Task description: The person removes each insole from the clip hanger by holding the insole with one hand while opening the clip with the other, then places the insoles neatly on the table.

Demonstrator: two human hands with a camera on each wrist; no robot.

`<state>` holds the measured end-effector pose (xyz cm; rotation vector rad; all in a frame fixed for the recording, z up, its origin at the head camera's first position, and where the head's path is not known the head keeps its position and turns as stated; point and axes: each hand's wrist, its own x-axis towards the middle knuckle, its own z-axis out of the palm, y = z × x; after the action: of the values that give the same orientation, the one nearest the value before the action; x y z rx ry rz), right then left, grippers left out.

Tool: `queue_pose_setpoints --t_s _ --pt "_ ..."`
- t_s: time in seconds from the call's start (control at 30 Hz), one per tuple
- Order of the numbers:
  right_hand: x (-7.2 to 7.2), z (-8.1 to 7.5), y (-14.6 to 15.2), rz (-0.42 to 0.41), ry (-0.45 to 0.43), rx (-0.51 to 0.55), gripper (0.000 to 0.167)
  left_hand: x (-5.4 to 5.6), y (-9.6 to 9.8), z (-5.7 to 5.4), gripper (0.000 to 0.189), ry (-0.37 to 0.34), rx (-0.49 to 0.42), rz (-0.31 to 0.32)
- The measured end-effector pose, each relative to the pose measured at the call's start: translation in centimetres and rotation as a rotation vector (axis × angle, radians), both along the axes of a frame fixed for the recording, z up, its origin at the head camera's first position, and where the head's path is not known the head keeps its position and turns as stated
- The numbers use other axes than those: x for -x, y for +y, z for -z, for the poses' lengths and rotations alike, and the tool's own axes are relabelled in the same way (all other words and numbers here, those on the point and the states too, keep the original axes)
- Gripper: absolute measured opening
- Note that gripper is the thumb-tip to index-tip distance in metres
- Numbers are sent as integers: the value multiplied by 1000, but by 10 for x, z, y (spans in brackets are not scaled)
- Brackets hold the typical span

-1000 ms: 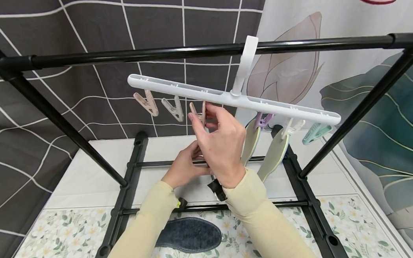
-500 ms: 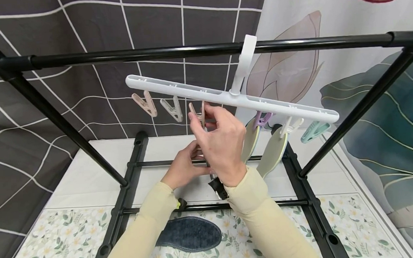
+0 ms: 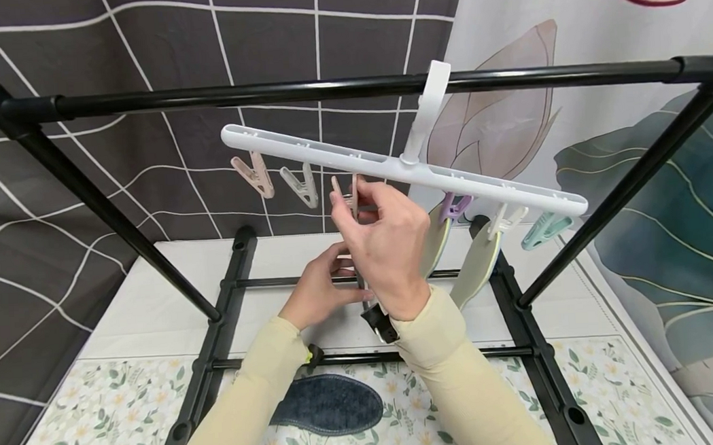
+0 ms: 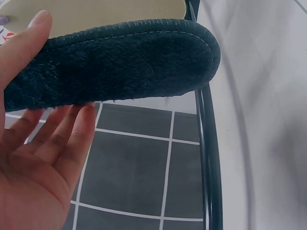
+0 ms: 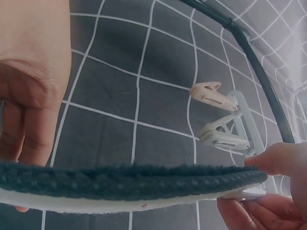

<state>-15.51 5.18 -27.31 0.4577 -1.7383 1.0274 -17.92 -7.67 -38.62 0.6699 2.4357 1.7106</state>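
My left hand [image 3: 320,286] holds a dark blue fuzzy insole [image 4: 120,67] across its width, thumb on one edge and fingers on the opposite one. Seen edge-on in the right wrist view, it has a white underside. At its end, my right hand [image 3: 389,248] pinches a beige clip [image 3: 355,187] that hangs from a white hanger bar [image 3: 328,155]. In the head view the right hand hides most of this insole. On the hanger's right half, two pale insoles [image 3: 476,268] hang from a purple clip [image 3: 455,206] and a white clip [image 3: 503,220].
A black rack's top rail [image 3: 250,94] carries the hanger hook. Pink, grey-white and teal clips [image 3: 543,230] hang without insoles. Another dark denim insole [image 3: 331,404] lies on the floral-patterned surface below. Dark gridded cloth [image 3: 138,59] stands behind.
The hanger has swayed slightly to the left and back to the right, with my right hand moving slightly right on the clip. My left hand stays nearly in place.
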Motion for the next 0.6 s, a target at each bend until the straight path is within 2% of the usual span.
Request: queue_pose_setpoints --t_s 0.2,0.6 --pt "0 0 0 10 1 -1 16 -2 0 -2 84 20 39 -37" --pt "0 -1 0 60 26 -4 15 -3 1 -2 82 13 51 -46"
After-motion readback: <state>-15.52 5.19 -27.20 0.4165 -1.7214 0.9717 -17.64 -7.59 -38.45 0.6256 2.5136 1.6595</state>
